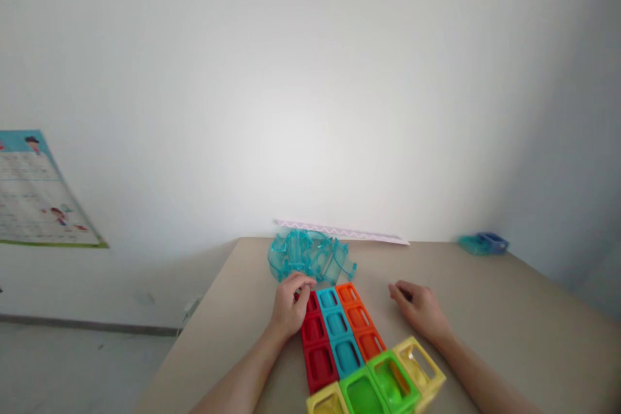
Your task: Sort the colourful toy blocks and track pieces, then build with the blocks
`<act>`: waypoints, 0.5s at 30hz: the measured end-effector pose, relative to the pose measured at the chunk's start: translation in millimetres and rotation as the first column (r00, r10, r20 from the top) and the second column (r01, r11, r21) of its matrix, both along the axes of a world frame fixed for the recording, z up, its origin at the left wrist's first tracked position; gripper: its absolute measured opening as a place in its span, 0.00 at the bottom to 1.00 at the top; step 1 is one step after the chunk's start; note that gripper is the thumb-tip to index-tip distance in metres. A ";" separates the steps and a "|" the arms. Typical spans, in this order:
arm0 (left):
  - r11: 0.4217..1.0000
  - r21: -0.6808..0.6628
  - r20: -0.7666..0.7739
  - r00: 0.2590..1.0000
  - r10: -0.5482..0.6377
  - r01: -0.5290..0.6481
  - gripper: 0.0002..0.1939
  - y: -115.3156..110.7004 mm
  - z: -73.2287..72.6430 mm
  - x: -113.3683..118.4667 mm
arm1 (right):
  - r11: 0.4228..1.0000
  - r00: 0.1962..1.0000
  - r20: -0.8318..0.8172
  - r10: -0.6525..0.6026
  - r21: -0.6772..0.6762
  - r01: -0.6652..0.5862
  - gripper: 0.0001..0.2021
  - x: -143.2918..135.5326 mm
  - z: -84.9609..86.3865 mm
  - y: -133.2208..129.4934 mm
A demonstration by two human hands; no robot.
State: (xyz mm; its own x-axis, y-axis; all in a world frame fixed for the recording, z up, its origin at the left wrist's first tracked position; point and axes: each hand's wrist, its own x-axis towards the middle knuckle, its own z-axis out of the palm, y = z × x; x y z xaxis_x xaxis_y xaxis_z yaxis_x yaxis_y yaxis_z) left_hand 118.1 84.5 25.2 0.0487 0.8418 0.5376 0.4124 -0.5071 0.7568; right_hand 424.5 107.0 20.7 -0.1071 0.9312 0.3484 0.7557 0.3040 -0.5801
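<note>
A joined set of coloured plastic frames lies on the table: a red column (321,365), a light blue column (347,356) and an orange column (370,343). Nearer to me come green frames (361,394) with yellow ones (418,369) at both sides. My left hand (291,304) is curled at the far end of the red column, its thumb and fingers together on or beside the red edge. On the right, my right hand (420,309) rests on the table apart from the frames, fingers curled in, with nothing visible in it.
Clear teal plastic parts (310,255) lie in a pile beyond my left hand. A pale patterned strip (344,231) runs along the wall. Small teal and dark blue pieces (492,243) sit at the table's (524,317) far right corner. A poster (43,191) hangs at left.
</note>
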 end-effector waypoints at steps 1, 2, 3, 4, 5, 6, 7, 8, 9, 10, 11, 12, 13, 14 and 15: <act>1.000 0.002 -0.007 1.000 0.012 -0.012 0.13 0.2 -0.1 0.6 | 1.000 1.000 0.006 0.004 0.001 -0.004 0.21 -0.4 -0.2 1.0; 1.000 0.000 -0.009 1.000 0.024 -0.024 0.13 0.5 -0.3 1.1 | 1.000 1.000 0.011 0.006 0.000 -0.006 0.21 -0.5 -0.4 1.8; 0.999 -0.004 -0.006 0.999 0.035 -0.035 0.13 0.9 -0.8 1.3 | 1.000 1.000 0.015 0.007 -0.002 -0.007 0.21 -0.4 -0.5 2.5; 0.999 -0.011 -0.001 0.999 0.045 -0.045 0.13 1.6 -1.5 1.5 | 1.000 1.000 0.018 0.007 -0.004 -0.007 0.21 -0.2 -0.5 3.3; 0.998 -0.020 0.006 0.998 0.056 -0.056 0.13 2.4 -2.3 1.5 | 1.000 1.000 0.020 0.005 -0.005 -0.005 0.21 0.0 -0.5 4.2; 0.997 -0.030 0.015 0.998 0.065 -0.064 0.13 3.3 -3.1 1.5 | 1.000 1.000 0.021 0.002 -0.006 -0.002 0.21 0.0 -0.5 5.3; 0.997 -0.041 0.026 0.997 0.073 -0.072 0.12 4.2 -3.9 1.4 | 1.000 1.000 0.023 -0.001 -0.007 0.002 0.21 -0.2 -0.6 6.7; 0.996 -0.054 0.036 0.997 0.076 -0.074 0.12 5.0 -4.7 1.4 | 1.000 1.000 0.024 -0.007 -0.007 0.007 0.21 -0.7 -0.8 8.3; 0.995 -0.065 0.045 0.996 0.078 -0.075 0.11 5.7 -5.5 1.2 | 1.000 1.000 0.025 -0.013 -0.006 0.013 0.21 -1.3 -1.1 10.0; 0.994 -0.077 0.056 0.995 0.080 -0.076 0.11 6.1 -6.3 0.9 | 1.000 0.999 0.027 -0.020 -0.006 0.020 0.21 -2.1 -1.4 11.7; 0.993 -0.091 0.068 0.994 0.084 -0.078 0.11 6.3 -7.2 0.2 | 1.000 0.999 0.026 -0.027 -0.005 0.027 0.21 -2.9 -1.9 13.2; 0.991 -0.105 0.081 0.992 0.092 -0.083 0.11 6.3 -8.3 -0.8 | 0.999 0.999 0.024 -0.033 -0.003 0.033 0.20 -3.7 -2.2 14.5; 0.988 -0.119 0.097 0.990 0.106 -0.094 0.11 6.0 -9.7 -2.2 | 0.999 0.999 0.021 -0.036 -0.002 0.037 0.20 -4.6 -2.6 15.5; 0.985 -0.133 0.115 0.985 0.127 -0.111 0.11 5.3 -11.3 -4.0 | 0.999 0.999 0.017 -0.038 -0.002 0.038 0.20 -5.4 -2.8 16.3; 0.980 -0.147 0.133 0.979 0.152 -0.132 0.12 4.2 -13.1 -6.1 | 0.999 0.999 0.012 -0.039 -0.001 0.039 0.20 -6.2 -2.9 16.8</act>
